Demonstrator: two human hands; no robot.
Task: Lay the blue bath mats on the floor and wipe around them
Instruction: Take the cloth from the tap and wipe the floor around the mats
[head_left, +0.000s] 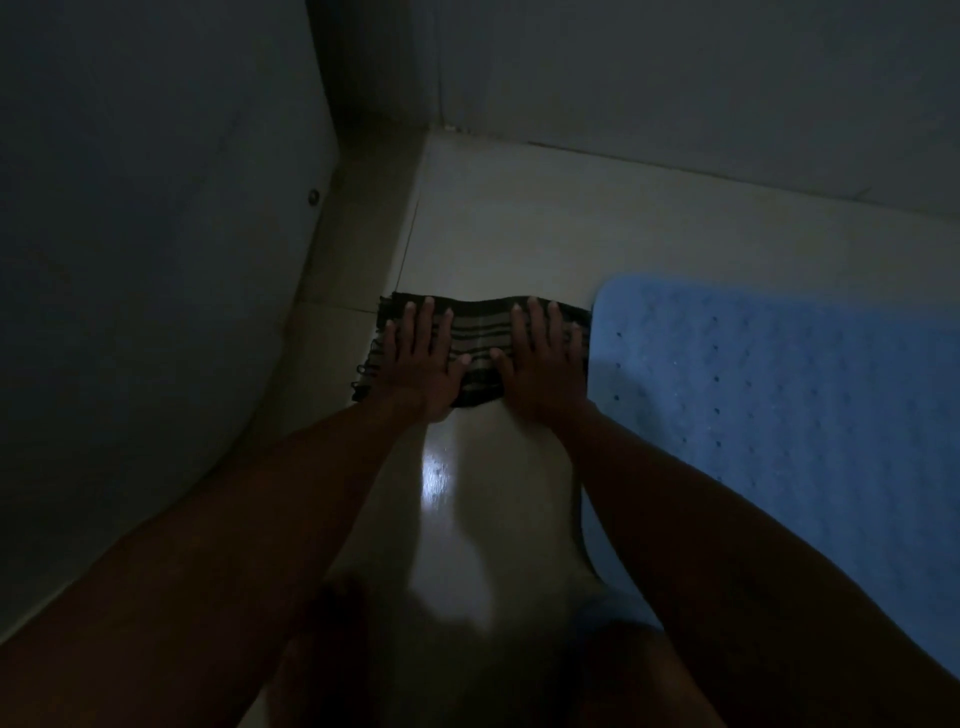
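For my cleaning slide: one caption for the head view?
Both hands, left and right, press a dark striped cloth flat on pale floor tiles beside a blue perforated bath mat.

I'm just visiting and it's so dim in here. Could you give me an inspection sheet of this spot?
Surface: pale tiled floor, glossy, with a glare patch between the forearms.
Job's things: blue bath mat lying flat on the right; striped cloth beside its left edge.
Clutter: nothing seen.
Hands: left hand and right hand pressed flat on the cloth, fingers spread.
Cables: nothing seen.
Surroundings: dark curved panel on the left, wall behind; room dim.
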